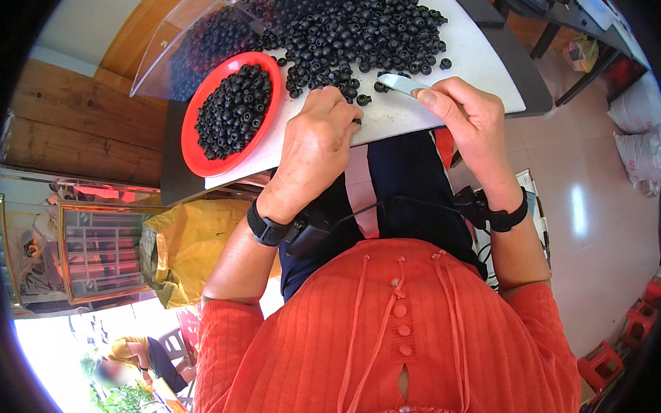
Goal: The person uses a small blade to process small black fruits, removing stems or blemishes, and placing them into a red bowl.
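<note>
My left hand (317, 137) is closed at the near edge of the white board (399, 120), its fingertips pinching a small round black piece (357, 121) that is mostly hidden. In my right hand (475, 120) is a small knife (402, 83), its pale blade pointing left toward the loose pieces; the fingers cover the handle. Beyond both hands spreads a big heap of round black pieces (359, 25) with holes in them. To the left, a red plate (202, 165) holds many similar black pieces.
A clear plastic panel (157, 58) stands at the board's left. Below it hangs a yellow sack (198, 238). White sacks (638, 159) and red stools (601, 365) are on the right floor. Another person (139, 356) sits at the far lower left.
</note>
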Tool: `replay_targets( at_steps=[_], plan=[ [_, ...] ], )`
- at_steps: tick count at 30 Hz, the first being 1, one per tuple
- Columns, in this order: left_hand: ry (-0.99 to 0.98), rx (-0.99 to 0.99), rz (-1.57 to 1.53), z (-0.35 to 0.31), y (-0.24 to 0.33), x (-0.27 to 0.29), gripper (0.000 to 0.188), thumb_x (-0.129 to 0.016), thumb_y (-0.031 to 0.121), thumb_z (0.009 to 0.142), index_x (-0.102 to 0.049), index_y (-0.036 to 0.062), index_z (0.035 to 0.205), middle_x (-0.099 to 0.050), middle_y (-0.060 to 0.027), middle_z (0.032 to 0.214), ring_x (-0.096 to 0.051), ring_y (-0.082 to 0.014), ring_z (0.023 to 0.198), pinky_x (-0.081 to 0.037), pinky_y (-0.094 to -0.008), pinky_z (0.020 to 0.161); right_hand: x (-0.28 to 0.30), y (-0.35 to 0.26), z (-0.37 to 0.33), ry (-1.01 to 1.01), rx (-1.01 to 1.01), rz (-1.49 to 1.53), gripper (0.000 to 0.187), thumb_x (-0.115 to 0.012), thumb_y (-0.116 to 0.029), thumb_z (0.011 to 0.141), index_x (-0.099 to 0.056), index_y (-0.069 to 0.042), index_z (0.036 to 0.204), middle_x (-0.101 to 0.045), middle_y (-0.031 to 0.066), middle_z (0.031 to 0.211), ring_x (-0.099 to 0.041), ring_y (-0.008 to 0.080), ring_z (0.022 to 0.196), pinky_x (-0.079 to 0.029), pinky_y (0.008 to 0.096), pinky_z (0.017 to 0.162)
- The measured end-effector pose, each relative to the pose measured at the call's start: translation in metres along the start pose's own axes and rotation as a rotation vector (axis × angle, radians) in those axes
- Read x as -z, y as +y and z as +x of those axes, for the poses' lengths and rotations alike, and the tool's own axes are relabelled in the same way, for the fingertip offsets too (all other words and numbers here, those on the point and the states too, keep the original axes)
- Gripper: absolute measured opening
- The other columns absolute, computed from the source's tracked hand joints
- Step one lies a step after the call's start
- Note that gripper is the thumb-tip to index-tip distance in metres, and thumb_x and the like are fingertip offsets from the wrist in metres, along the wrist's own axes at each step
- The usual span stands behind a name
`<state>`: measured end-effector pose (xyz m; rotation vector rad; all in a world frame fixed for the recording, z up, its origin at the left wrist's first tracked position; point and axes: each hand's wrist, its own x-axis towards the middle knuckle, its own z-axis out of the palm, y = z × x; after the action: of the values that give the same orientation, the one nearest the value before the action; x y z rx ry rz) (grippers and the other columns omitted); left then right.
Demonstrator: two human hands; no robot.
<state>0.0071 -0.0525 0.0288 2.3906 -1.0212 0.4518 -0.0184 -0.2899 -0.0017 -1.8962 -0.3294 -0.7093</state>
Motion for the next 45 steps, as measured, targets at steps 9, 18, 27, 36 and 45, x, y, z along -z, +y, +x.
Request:
replay_targets(
  at_steps=[9,18,27,36,45],
  plan=[
    [0.019,0.029,-0.064,-0.005,-0.002,-0.007,0.016,-0.069,-0.004,0.083,-0.07,-0.0017,0.099,-0.06,-0.0138,0.089,-0.062,-0.0331,0.086,-0.051,-0.0403,0.073,-0.001,-0.001,-0.001,0.003,0.013,-0.039,0.033,-0.074,-0.028,0.095,-0.068,-0.002,0.076,-0.051,0.0039,0.056,-0.043,0.0111,0.049,-0.034,0.0288,0.048],
    [0.051,-0.01,0.263,-0.01,0.003,-0.013,0.016,-0.067,-0.004,0.083,-0.07,-0.001,0.099,-0.061,-0.0135,0.097,-0.061,-0.032,0.085,-0.051,-0.0385,0.07,0.001,-0.01,-0.003,-0.025,0.017,-0.064,0.032,-0.073,-0.027,0.095,-0.067,-0.001,0.076,-0.054,0.0062,0.058,-0.047,0.0136,0.05,-0.038,0.03,0.049],
    [0.138,0.454,-1.297,-0.017,-0.003,0.0,0.022,-0.061,-0.002,0.097,-0.069,-0.0065,0.117,-0.062,-0.0089,0.101,-0.055,-0.0153,0.071,-0.044,-0.0257,0.065,-0.001,-0.028,-0.005,-0.126,-0.094,0.0,0.034,-0.074,-0.03,0.094,-0.066,-0.002,0.077,-0.054,0.009,0.056,-0.048,0.0184,0.048,-0.038,0.0326,0.048],
    [0.156,0.41,-1.426,-0.018,-0.001,-0.005,0.027,-0.057,-0.002,0.1,-0.068,-0.0053,0.125,-0.06,-0.0068,0.101,-0.057,-0.0146,0.078,-0.047,-0.0256,0.068,-0.01,-0.026,-0.003,-0.138,0.02,-0.203,0.04,-0.073,-0.037,0.093,-0.063,-0.005,0.072,-0.056,0.0109,0.055,-0.054,0.0265,0.046,-0.04,0.038,0.046],
    [0.169,0.368,-1.429,-0.017,-0.001,-0.007,0.027,-0.057,-0.002,0.1,-0.068,-0.0053,0.125,-0.061,-0.0075,0.104,-0.058,-0.0158,0.081,-0.048,-0.027,0.069,-0.011,-0.025,-0.002,-0.146,0.023,-0.252,0.044,-0.07,-0.04,0.095,-0.061,-0.006,0.07,-0.056,0.0097,0.054,-0.055,0.0258,0.045,-0.04,0.0381,0.045]
  ],
)
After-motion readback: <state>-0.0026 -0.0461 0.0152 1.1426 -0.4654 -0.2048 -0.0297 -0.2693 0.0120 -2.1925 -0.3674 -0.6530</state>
